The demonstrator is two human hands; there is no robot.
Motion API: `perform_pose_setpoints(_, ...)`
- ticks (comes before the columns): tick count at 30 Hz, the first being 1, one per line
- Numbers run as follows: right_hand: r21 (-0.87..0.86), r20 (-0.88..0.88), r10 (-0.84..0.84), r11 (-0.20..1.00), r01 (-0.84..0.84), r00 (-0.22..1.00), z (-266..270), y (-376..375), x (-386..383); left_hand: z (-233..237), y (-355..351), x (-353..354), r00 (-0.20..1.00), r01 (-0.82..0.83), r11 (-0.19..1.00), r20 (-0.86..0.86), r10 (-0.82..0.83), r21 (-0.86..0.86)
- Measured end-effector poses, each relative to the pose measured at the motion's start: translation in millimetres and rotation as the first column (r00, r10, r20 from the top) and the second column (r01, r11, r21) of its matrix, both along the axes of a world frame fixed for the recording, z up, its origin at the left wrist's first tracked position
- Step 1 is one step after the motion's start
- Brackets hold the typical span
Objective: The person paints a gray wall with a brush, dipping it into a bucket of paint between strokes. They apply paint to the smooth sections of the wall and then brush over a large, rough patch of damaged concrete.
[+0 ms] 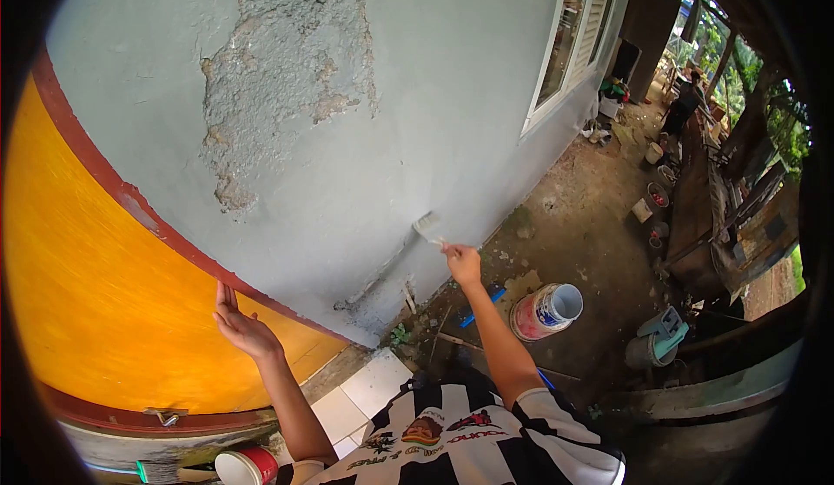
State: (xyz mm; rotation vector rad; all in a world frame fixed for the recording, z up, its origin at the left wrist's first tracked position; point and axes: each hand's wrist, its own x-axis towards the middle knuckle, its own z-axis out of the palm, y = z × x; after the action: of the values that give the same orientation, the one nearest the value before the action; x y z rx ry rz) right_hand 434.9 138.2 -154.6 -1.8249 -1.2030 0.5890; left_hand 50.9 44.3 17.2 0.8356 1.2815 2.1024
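Observation:
My right hand (462,263) is closed round the handle of a paintbrush (427,226), whose bristles are at the grey-painted wall (469,94). Low on that wall, below the brush, runs a darker, rougher strip (382,278). My left hand (248,330) has its fingers stretched upward and rests against the edge where the dark red border (152,224) meets the orange surface (113,285). Nothing is held in it. Higher up, a large rough patch (287,76) of broken plaster shows in the wall.
A paint bucket (528,315) stands on the ground right of my right arm, beside a blue-handled tool (483,308). Further right is a grey bucket (641,353) with a teal item. A red-and-white can (248,466) sits lower left. Another person (685,102) is far back.

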Motion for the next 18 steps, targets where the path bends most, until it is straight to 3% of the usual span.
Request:
perform_pose_setpoints(3, -0.13, 0.1, 0.057, 0.991, -0.044, 0.993, -38, 8, 2, -8, 2, -6, 1.0, -0.006, 1.0, -0.029, 0.007, 0.028)
perform_pose_setpoints(4, -0.102, 0.115, 0.096, 0.991, -0.084, 0.989, 0, 6, -7, -14, 4, -10, 0.999, 0.002, 0.999, -0.049, 0.001, 0.046)
perform_pose_setpoints(9, 0.376, 0.153, 0.073, 0.918, -0.126, 0.986, 240, -26, -36, -26, 7, -21, 0.997, 0.062, 0.997, -0.055, -0.06, 0.037)
perform_pose_setpoints(11, 0.585, 0.124, 0.11, 0.795, -0.162, 0.986, 304, -36, -40, -21, 2, -18, 0.999, 0.049, 0.998, -0.019, -0.049, 0.026)
perform_pose_setpoints(13, 0.569, 0.061, 0.17, 0.804, -0.174, 0.984, 338, -38, -45, -2, -1, 4, 0.999, -0.021, 1.0, 0.048, 0.021, -0.008)
perform_pose_setpoints(15, 0.583, 0.009, 0.209, 0.794, -0.175, 0.978, 332, -33, -48, -3, -2, 4, 0.999, -0.002, 1.0, 0.052, 0.002, -0.012)
perform_pose_setpoints(17, 0.618, -0.031, 0.234, 0.768, -0.165, 0.972, 277, -13, -56, -4, -2, 1, 1.0, 0.021, 1.0, 0.021, -0.021, 0.006)
perform_pose_setpoints(18, 0.558, -0.068, 0.227, 0.816, -0.152, 0.971, 240, -10, -59, -5, -3, -1, 0.999, 0.039, 0.999, -0.011, -0.039, 0.021)
